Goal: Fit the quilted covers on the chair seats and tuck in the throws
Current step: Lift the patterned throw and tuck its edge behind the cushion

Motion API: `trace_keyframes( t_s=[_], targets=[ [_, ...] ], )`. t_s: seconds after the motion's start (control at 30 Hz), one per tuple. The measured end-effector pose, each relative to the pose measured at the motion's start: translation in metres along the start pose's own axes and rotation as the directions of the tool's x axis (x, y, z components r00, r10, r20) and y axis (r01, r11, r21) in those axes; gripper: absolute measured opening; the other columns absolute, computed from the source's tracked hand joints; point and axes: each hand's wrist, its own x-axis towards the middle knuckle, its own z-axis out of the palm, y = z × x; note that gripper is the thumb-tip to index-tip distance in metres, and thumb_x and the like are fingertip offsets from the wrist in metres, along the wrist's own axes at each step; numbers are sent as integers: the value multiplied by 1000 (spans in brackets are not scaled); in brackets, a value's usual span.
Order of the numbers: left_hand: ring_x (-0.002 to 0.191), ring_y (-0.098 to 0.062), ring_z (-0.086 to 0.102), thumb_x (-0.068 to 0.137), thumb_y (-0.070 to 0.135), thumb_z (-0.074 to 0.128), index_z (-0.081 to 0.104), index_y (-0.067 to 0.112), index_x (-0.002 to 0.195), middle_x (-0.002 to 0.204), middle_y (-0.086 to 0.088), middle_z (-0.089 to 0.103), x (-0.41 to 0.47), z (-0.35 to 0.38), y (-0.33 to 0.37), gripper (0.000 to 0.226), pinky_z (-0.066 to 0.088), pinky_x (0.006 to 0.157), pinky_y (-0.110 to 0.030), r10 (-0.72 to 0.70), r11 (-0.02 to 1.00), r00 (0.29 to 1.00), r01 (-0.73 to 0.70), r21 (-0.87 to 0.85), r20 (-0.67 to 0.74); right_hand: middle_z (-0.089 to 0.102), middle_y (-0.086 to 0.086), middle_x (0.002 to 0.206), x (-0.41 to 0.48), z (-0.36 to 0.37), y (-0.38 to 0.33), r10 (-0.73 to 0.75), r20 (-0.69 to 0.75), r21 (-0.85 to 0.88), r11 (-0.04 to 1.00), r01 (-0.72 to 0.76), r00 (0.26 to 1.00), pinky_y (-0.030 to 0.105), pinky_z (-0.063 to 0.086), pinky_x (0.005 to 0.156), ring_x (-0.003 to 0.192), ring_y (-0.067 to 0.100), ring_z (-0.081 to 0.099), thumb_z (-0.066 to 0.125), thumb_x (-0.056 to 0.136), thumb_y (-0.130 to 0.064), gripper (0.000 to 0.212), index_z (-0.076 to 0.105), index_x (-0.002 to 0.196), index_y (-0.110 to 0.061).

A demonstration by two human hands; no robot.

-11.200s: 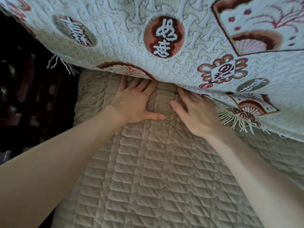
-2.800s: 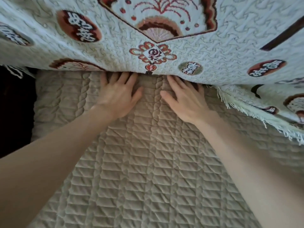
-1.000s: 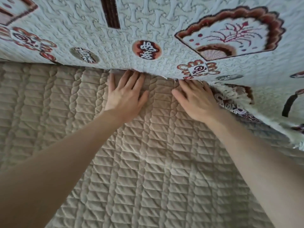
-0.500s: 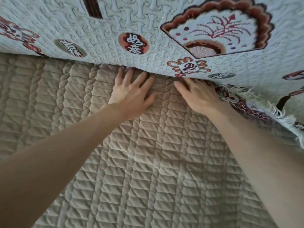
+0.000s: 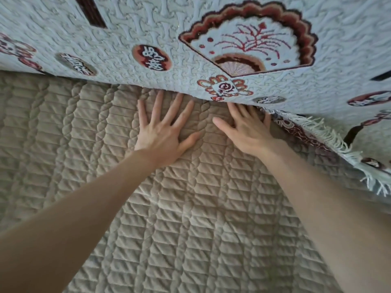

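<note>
The beige quilted cover (image 5: 190,208) fills the lower part of the view, spread flat, its stitched blocks and braided ribs running away from the person. Over the far edge of the cover hangs the pale throw (image 5: 148,28), woven with a red-brown fan and round medallions; its hem lies along the cover's far side, and on the right it slants down across the cover.

Both bare forearms reach over the cover from the near side. The left hand (image 5: 163,136) lies palm down on the cover, its fingers (image 5: 157,104) straight and spread, holding nothing; their tips come right up to the throw's hem, though whether they touch it cannot be told. The right hand (image 5: 247,132) lies flat on the cover just beside the left, thumb out, with its straight fingers (image 5: 233,111) slipping under the hem, tips hidden.

The throw's white fringe (image 5: 321,132) trails over the cover just right of the right hand.
</note>
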Motion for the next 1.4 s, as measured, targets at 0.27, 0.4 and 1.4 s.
trace_keyframes(
  t_s=[0.27,0.4,1.4],
  targets=[
    [148,-34,-8,77,86,11,-4,40,152,162,11,-1,43,-11,1,89,-10,108,-71,-124,991,974,133,-32,187,-14,-10,161,-11,6,-7,-14,-69,-51,999,11,997,55,-10,116,149,16,-11,11,94,-68,75,-10,154,-28],
    [147,-35,-1,79,84,12,2,39,153,161,7,8,38,-9,1,88,-10,108,-70,-116,993,988,119,-19,106,-17,-16,159,-41,16,-4,-40,-96,-8,999,40,995,50,-13,117,146,8,-18,13,96,-64,70,-8,154,-30],
    [148,-29,-11,82,79,8,-5,38,153,163,2,-6,-21,19,-33,83,-8,112,-65,5,1000,999,-5,-11,-36,-29,-15,156,-25,36,-14,-69,-122,-132,990,53,990,58,-16,114,144,7,-26,7,83,-78,83,-19,150,-37]
  ],
)
